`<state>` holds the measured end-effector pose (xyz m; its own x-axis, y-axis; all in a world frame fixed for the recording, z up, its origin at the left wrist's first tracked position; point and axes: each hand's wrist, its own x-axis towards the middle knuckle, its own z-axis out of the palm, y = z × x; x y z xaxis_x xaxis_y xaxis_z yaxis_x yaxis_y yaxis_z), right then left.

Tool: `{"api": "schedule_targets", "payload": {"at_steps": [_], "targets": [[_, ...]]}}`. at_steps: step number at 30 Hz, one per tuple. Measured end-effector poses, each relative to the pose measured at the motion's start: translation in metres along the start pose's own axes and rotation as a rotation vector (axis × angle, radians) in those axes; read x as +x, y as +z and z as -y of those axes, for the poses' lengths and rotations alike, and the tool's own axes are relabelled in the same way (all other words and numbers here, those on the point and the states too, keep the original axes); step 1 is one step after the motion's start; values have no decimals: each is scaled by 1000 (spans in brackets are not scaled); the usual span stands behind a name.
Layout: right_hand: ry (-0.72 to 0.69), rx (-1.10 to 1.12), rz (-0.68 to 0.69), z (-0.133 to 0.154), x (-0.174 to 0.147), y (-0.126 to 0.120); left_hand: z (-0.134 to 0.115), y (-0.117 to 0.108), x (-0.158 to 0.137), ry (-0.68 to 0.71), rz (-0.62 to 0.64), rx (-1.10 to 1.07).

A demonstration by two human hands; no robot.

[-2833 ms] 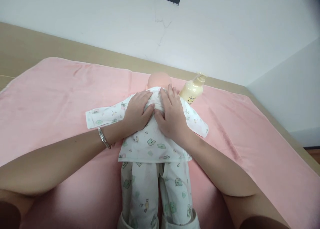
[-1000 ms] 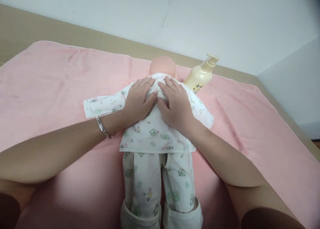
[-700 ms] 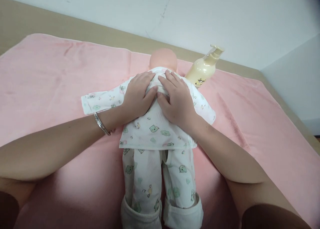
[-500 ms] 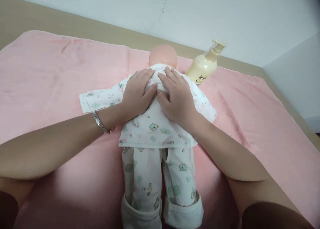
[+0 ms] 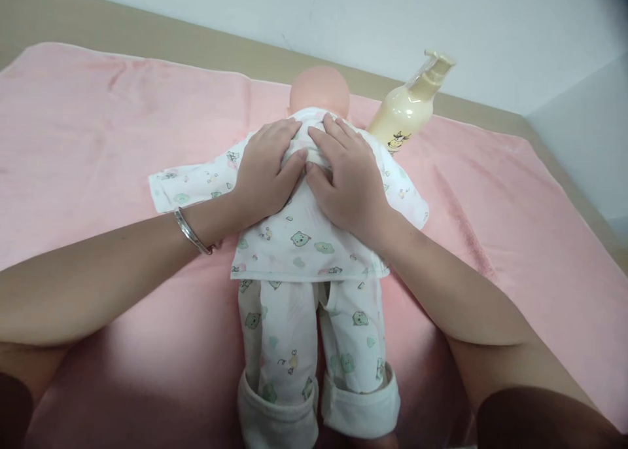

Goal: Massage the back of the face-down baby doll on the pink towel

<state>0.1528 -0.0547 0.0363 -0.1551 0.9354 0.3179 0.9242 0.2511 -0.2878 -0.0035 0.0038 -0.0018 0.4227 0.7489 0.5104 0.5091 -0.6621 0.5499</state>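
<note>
Head view. A doll [image 5: 307,216] is lying, apparently face down, on a pink blanket [image 5: 510,194], its smooth head [image 5: 320,90] pointing away from the camera and its sleeves spreading to both sides. The left hand [image 5: 267,164], below a silver bracelet [image 5: 191,232], is resting flat on the upper back, gripping nothing, fingers extending. The right hand [image 5: 348,177] is lying likewise beside it, palm down and fingers slightly parted; the thumbs are nearly meeting at the midline. Patterned trousers [image 5: 289,341] with turned-up cuffs are extending toward the camera. A cream pump bottle [image 5: 406,112] is showing beyond the shoulder nearer the right hand, its base being hidden.
</note>
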Motion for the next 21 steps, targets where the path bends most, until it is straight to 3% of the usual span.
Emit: {"api": "schedule_targets", "payload": {"at_steps": [21], "targets": [[20, -27, 19, 5, 1, -3, -3, -1, 1, -20, -21, -59]]}}
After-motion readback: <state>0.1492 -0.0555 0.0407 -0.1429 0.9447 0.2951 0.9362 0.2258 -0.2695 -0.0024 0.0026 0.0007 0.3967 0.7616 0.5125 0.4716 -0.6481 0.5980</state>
